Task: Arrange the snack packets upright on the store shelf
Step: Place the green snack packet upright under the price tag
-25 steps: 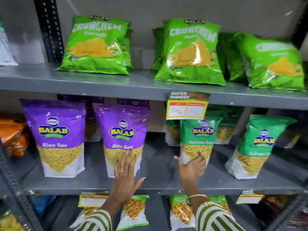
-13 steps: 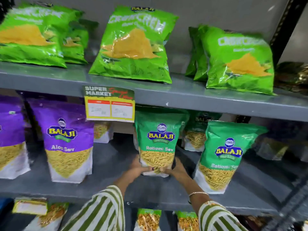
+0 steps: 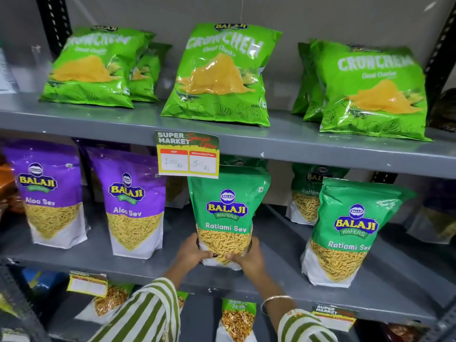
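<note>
A green Ratlami Sev packet [image 3: 227, 211] stands upright on the middle shelf [image 3: 138, 265]. My left hand [image 3: 193, 253] grips its lower left side and my right hand [image 3: 249, 259] grips its lower right side. Another green Ratlami Sev packet [image 3: 350, 230] stands upright to the right, with a third [image 3: 308, 193] behind it. Two purple Aloo Sev packets [image 3: 49, 193] [image 3: 134, 206] stand upright to the left.
Green Crunchem chip bags [image 3: 219, 75] lean on the top shelf [image 3: 296, 146]. A yellow price tag [image 3: 187, 154] hangs from that shelf's edge just above the held packet. More packets [image 3: 237, 322] sit on the lower shelf. A black upright post [image 3: 441, 50] is at the right.
Both hands went from the purple packet and shelf to the green Ratlami Sev packet and now grip its base from both sides. The view swung right, then back left.
</note>
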{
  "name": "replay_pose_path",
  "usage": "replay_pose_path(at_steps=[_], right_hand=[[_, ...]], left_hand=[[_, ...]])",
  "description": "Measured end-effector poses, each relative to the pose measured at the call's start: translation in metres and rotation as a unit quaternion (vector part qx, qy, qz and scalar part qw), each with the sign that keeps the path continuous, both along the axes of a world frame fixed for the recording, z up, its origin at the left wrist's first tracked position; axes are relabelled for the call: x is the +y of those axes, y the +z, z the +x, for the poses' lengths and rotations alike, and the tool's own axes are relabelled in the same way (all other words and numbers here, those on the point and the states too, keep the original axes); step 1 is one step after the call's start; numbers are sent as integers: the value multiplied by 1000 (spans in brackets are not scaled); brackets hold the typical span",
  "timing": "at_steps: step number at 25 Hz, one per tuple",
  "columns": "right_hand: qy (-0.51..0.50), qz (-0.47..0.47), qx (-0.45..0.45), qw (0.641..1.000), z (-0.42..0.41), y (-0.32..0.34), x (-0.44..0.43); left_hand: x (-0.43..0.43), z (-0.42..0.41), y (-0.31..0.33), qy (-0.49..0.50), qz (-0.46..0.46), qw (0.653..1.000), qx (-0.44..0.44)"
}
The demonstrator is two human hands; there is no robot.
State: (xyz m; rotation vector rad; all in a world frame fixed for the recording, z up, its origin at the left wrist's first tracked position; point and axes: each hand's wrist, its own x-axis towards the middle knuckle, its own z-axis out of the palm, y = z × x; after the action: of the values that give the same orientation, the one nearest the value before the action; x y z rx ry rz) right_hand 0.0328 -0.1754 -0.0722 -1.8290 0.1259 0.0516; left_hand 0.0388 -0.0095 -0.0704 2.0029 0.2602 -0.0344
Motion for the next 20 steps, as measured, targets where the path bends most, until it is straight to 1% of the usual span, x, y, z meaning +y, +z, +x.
replay_pose_path(at_steps=[1, 2, 3, 4, 5, 6, 7, 8, 9, 10, 12, 14, 16, 18, 20], right_hand=[[-15, -11, -20, 1000, -5, 12, 7], [-56, -36, -53, 996, -10, 31, 11], [-119, -69, -108, 985, -12, 55, 14], [-178, -120, -180, 960, -14, 84, 16], [-204, -201, -244, 926, -15, 114, 18], [-187, -298, -276, 895, -16, 145, 21], [-130, -383, -272, 873, -13, 170, 26], [-61, -437, -248, 862, -9, 191, 33], [1, -462, -208, 862, -7, 207, 42], [44, -476, -161, 864, -3, 217, 50], [79, -510, -82, 852, 3, 229, 62], [89, -527, -50, 844, 5, 232, 68], [73, -517, -59, 851, 2, 230, 71], [42, -496, -114, 860, 0, 222, 71], [9, -457, -175, 872, -1, 216, 66]], left_hand=[[3, -3, 3, -4, 7, 1000, 5], [4, -4, 3, -10, 13, 1000, 5], [4, -6, 6, -12, 19, 1000, 8], [4, -6, 7, -13, 28, 999, 7], [5, -6, 8, -17, 36, 999, 8], [5, -6, 8, -23, 45, 999, 11], [6, -7, 8, -28, 51, 998, 14], [7, -5, 7, -33, 54, 998, 10], [8, -5, 6, -37, 50, 998, 4], [9, -5, 3, -42, 47, 998, -2], [9, -6, 2, -42, 49, 998, -3], [9, -6, 4, -34, 53, 998, 3], [8, -6, 5, -33, 57, 998, 8], [8, -5, 6, -37, 62, 997, 14], [8, -5, 5, -48, 47, 998, 20]])
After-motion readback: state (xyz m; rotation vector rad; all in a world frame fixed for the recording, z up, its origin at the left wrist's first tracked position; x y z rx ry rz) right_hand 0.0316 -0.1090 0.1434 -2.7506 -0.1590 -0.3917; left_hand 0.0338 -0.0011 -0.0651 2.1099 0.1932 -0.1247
